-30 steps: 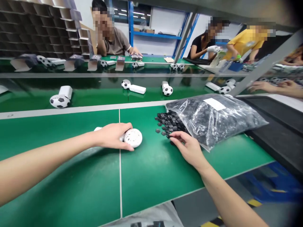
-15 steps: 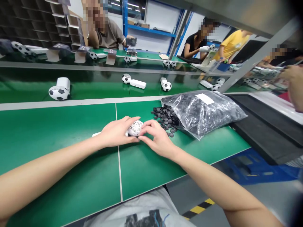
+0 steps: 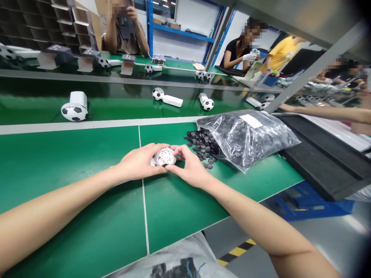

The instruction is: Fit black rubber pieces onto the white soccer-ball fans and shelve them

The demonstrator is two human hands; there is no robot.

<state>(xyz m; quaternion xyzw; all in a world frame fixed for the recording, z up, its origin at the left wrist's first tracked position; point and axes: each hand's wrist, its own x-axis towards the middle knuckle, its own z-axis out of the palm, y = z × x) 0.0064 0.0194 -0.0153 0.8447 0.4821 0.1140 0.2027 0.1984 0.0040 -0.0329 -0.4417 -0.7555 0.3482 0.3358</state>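
Note:
A white football-shaped piece [image 3: 165, 156] with an openwork top and a dark patch on its near side sits between my hands over the green table [image 3: 87, 216]. My left hand [image 3: 142, 161] wraps round its left side, thumb at the front. From the right, my right hand [image 3: 189, 166] grips it, thumb at the near edge and fingers curled at its far right. Part of a white body shows beneath my left wrist. Small black pieces [image 3: 204, 144] spill from a clear plastic bag [image 3: 255, 139] just beyond my right hand.
Behind a pale rail [image 3: 110, 123], white units with football heads [image 3: 74, 112] lie on the green belt. A black tray [image 3: 324, 154] is at the right, where another person's arm [image 3: 327, 112] reaches in. Several people are across the line; a metal post [image 3: 307, 73] slants at upper right.
My right-hand fingers have closed further round the ball. The person at the back left has raised both hands. At the right, another person's arm has extended over the black tray's far end.

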